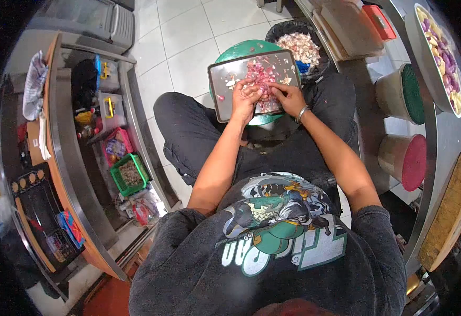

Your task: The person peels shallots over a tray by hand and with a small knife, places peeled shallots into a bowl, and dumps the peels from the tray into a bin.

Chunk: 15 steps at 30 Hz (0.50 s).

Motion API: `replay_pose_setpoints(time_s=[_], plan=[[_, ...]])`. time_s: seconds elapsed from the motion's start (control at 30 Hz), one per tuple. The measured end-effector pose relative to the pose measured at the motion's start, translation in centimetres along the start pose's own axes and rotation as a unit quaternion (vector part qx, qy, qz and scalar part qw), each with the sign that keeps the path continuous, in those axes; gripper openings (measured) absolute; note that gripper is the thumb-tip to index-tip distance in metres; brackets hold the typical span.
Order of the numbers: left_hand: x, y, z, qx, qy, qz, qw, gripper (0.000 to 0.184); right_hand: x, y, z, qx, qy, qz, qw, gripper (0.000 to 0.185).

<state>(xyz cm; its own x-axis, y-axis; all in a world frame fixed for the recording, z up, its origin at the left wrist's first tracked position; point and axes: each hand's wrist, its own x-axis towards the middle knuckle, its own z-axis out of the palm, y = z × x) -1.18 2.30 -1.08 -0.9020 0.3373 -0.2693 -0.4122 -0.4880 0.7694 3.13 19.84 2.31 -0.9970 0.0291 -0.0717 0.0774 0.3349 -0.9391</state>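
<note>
A dark rectangular tray (229, 72) rests on a round green surface (243, 48) between my knees. Small pink-red pieces that look like shallots or garlic cloves (257, 71) are heaped on it, with pale skins scattered around. My left hand (245, 101) is over the tray's near side, palm partly up and fingers curled. Beside it, my right hand (289, 99), with a bracelet at the wrist, has thumb and fingers pinched together. The fingertips nearly meet above the heap. Whatever small thing they hold is too small to make out.
A black-lined bin (320, 66) full of pale peelings stands beyond my right knee. Lidded buckets, one green (414, 95) and one red (414, 163), are at right under a counter holding a white tub (423, 47). Shelves with a green basket (142, 171) line the left.
</note>
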Motion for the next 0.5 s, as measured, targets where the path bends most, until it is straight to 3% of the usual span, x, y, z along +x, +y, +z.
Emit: replay_pose_setpoints(time_s=[0.17,0.23,0.37,0.5], plan=[[0.1,-0.2,-0.1,-0.021,0.003,-0.003,1.000,0.048,0.4,1.5,0.2,-0.009,0.043,0.011,0.999,0.026],[0.0,0.0,0.2,-0.012,0.015,0.004,1.000,0.048,0.4,1.7,0.3,0.071,0.007,0.020,0.997,0.029],[0.2,-0.2,0.0,0.019,0.001,0.032,0.999,0.050,0.2,1.6,0.4,0.094,-0.046,0.022,0.994,0.032],[-0.1,0.3,0.5,0.054,0.000,0.038,0.998,0.052,0.4,2.2,0.9,0.051,-0.024,-0.076,0.995,0.032]])
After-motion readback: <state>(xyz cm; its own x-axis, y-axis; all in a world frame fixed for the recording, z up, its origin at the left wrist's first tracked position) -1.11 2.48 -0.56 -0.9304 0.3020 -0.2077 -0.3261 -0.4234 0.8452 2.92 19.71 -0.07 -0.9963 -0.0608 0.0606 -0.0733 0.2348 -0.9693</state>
